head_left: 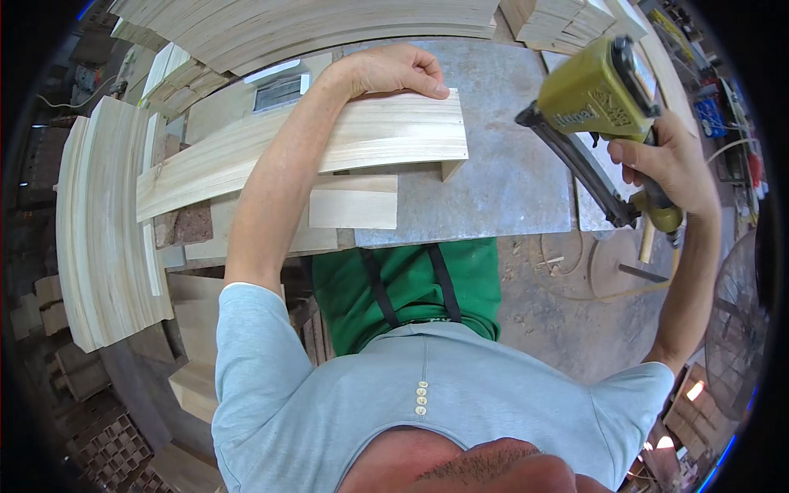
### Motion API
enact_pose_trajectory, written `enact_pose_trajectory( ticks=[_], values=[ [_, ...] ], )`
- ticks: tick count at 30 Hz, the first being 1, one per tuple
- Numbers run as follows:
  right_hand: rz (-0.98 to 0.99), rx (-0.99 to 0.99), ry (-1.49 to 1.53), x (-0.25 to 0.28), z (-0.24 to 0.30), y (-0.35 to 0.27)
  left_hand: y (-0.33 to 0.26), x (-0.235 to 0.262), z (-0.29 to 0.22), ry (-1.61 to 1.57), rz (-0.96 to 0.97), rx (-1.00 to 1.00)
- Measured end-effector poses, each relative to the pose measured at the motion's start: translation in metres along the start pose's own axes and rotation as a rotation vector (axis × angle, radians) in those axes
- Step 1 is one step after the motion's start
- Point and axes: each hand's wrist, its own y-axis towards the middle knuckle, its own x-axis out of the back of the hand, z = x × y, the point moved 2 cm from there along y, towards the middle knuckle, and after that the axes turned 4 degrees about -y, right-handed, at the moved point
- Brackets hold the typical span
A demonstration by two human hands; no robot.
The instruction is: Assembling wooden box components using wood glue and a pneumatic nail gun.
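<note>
A long pale wooden board (pixel 386 131) lies across the bench, with small nail marks at its right end. A short upright piece (pixel 450 169) shows under that end. My left hand (pixel 399 72) is closed on the board's far edge near the right end, fingers curled and thumb against the edge. On the right, my right hand (pixel 670 164) grips the handle of a yellow-green nail gun (pixel 596 90), lifted clear of the board. Its dark magazine (pixel 575 160) slants down toward the handle's base, where a hose fitting shows. A small flat wooden piece (pixel 353 203) lies nearer me.
Stacked boards stand at the left (pixel 115 222) and along the far side (pixel 312 29), with more wood blocks (pixel 567 20) at far right. The grey metal bench top (pixel 514 197) ends at my green apron (pixel 411 287). A fan (pixel 735 320) is at the right.
</note>
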Motion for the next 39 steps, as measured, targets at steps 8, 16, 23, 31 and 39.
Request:
enact_pose_trajectory(
  ticks=[8,16,23,31,39],
  values=[
    [-0.333,-0.262,-0.417,-0.033,-0.134,0.000,-0.097,0.036,0.007,0.251,-0.170,0.224],
    [-0.555,-0.281,-0.709,-0.105,-0.181,0.014,-0.203,0.102,0.096,0.280,-0.309,0.311],
    [-0.565,-0.299,-0.615,-0.143,-0.193,0.022,-0.207,0.105,0.077,0.249,-0.214,0.354],
    [-0.541,-0.265,-0.591,-0.134,-0.197,0.016,-0.279,0.111,-0.006,0.331,-0.563,0.121],
    [-0.656,0.042,-0.402,-0.126,-0.145,0.005,-0.387,0.046,0.025,-0.529,-0.897,-0.221]
  ],
)
